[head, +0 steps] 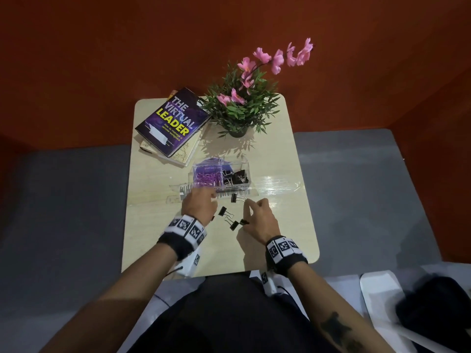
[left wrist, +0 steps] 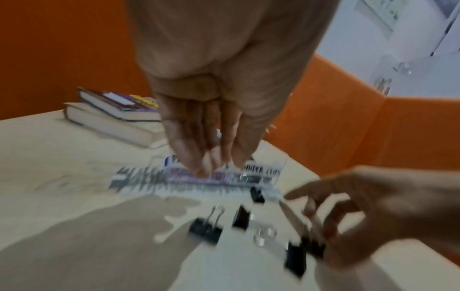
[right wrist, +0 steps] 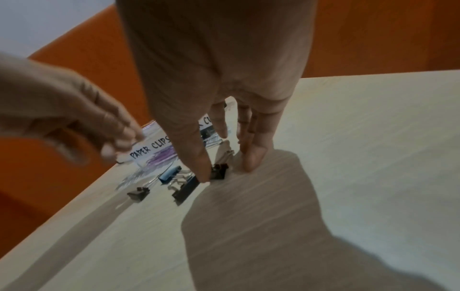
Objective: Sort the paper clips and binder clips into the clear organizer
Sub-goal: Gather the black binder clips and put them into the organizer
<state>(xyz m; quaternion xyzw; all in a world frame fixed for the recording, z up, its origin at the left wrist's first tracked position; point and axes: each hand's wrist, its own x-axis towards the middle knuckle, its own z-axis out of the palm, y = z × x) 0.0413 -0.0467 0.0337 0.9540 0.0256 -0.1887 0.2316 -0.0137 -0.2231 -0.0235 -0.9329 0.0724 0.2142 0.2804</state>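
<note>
Clear plastic two-compartment organizer (head: 221, 174) mid-surface, long axis left-right, purple paper clips left, black binder clips right, four small black binder clips (head: 234, 224) loose before it, my left hand (head: 198, 205) relaxed beside organizer, my right hand (head: 260, 220) palm-down, fingers (right wrist: 202, 169) touching one clip.

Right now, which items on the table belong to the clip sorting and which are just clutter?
Job:
clear plastic organizer
purple paper clips
loose black binder clips
left hand
right hand

Clutter:
stacked books
potted pink-flowered plant

book (head: 172, 122) "THE VIRTUAL LEADER", organizer (right wrist: 149, 152) "PAPER CLIPS"
</note>
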